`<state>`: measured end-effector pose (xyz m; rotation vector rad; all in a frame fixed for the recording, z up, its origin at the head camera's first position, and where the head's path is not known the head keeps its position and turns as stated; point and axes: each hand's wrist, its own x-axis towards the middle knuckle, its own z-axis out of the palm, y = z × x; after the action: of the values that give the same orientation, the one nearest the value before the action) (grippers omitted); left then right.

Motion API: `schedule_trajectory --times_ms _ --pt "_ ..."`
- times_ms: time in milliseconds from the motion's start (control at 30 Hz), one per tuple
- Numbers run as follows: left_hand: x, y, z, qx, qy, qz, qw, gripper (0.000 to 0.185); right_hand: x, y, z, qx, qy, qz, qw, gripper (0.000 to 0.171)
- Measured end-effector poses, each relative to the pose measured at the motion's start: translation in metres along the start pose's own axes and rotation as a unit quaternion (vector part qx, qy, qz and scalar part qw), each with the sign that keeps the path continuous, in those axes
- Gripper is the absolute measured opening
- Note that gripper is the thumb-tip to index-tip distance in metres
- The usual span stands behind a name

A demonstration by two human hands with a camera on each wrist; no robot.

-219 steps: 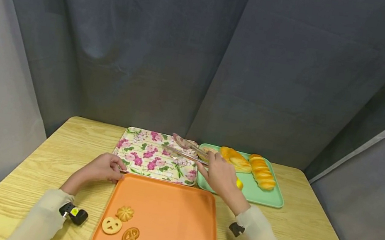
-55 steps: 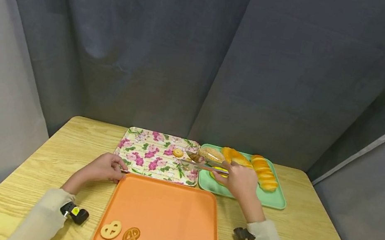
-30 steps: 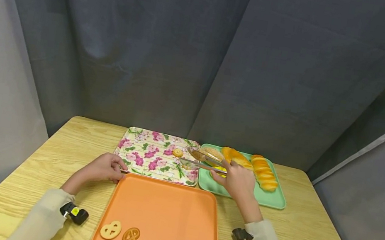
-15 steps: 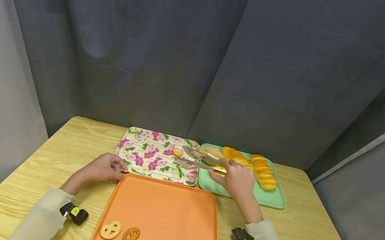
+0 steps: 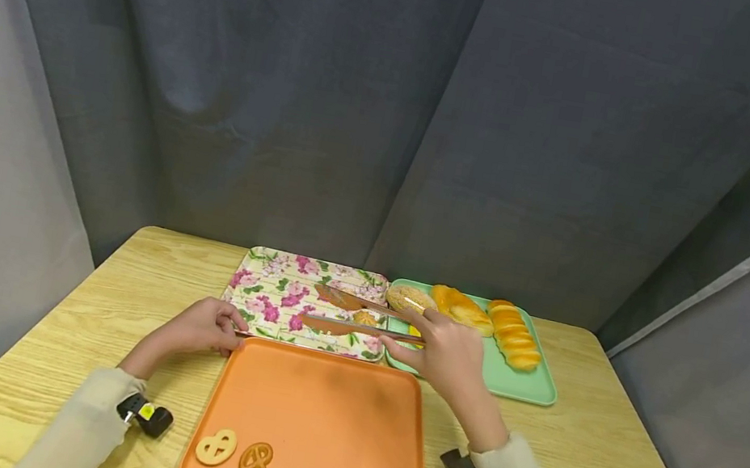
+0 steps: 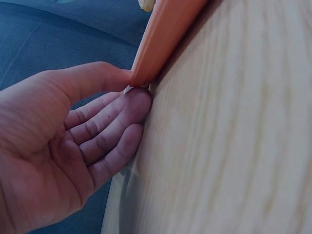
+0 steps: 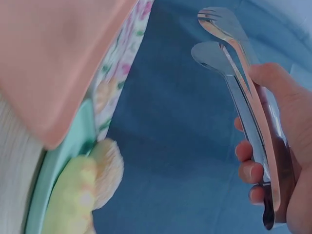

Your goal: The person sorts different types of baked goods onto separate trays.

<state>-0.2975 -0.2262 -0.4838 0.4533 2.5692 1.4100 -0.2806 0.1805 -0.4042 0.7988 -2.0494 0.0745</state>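
Three trays lie on a wooden table (image 5: 74, 317). The right hand (image 5: 444, 355) grips a pair of metal tongs (image 5: 355, 314), fingers curled round the handles; the tong arms stand slightly apart and carry nothing, their tips above the floral tray (image 5: 270, 291). That tray holds one small round cookie (image 5: 365, 317), lying between the tong arms as the head view shows it; whether the tongs touch it cannot be told. The orange tray (image 5: 330, 423), nearest the person, holds two pretzel-shaped cookies (image 5: 234, 455) side by side at its near left corner. The green tray (image 5: 528, 385), just right of the floral tray, holds a seeded round bun (image 5: 409, 298), a golden bread loaf (image 5: 462, 309) and a ridged long loaf (image 5: 513, 336), with a yellow item partly hidden behind the hand. The left hand (image 5: 202, 325) rests at the orange tray's far left corner; in the left wrist view its thumb presses the rim and its fingers (image 6: 114, 122) lie loosely curled against the table edge beneath.
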Motion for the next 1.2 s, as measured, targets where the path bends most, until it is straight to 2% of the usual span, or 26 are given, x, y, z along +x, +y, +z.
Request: schedule_trajectory --times_ms 267,467,733,1200 --pt "0.001 -0.002 -0.001 0.002 0.000 -0.001 1.0000 0.026 0.010 -0.031 -0.012 0.068 0.023 -0.057 0.996 0.041" --pt "0.001 -0.004 -0.002 0.005 -0.003 0.004 1.0000 0.023 0.009 -0.054 -0.014 0.099 -0.012 -0.093 0.991 0.047" --pt "0.000 0.002 -0.001 0.004 -0.005 -0.004 1.0000 0.025 0.006 -0.076 -0.016 0.123 -0.037 -0.131 0.983 0.045" --pt "0.000 0.000 0.001 0.001 0.002 0.004 1.0000 0.028 0.000 -0.097 -0.015 0.140 -0.077 -0.157 0.975 0.042"
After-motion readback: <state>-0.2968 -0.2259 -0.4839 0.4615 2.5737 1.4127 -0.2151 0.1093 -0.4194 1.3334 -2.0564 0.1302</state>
